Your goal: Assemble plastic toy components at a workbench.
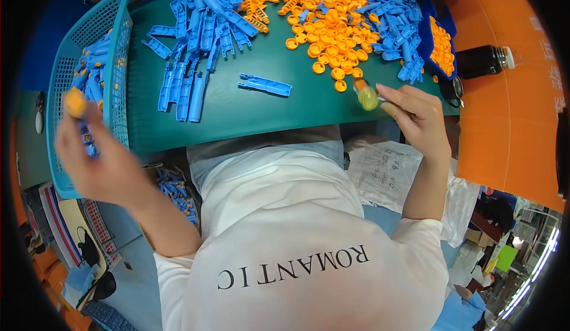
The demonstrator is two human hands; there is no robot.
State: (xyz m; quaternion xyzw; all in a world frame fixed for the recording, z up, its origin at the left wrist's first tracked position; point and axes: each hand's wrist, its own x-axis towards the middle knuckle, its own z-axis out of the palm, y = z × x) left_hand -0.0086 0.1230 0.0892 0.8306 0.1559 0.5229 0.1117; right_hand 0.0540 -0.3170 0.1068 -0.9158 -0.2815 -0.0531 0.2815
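Left hand (98, 163), blurred, grips an orange-capped piece (75, 103) at the basket (121, 51), left of frame. Right hand (418, 114) holds a small mallet (368, 98) by its handle, right of centre, presumably leaving the head free above the surface (237, 123). Orange caps (332, 41) heap toward upper centre, probably for easy reach.

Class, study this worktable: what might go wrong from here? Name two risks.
1. The left hand holds an orange-ended piece by the blue basket; if the grip slips, the piece might fall outside.
2. The blurred yellow-green object in the right hand is close to the loose orange caps; a careless swing could scatter some.
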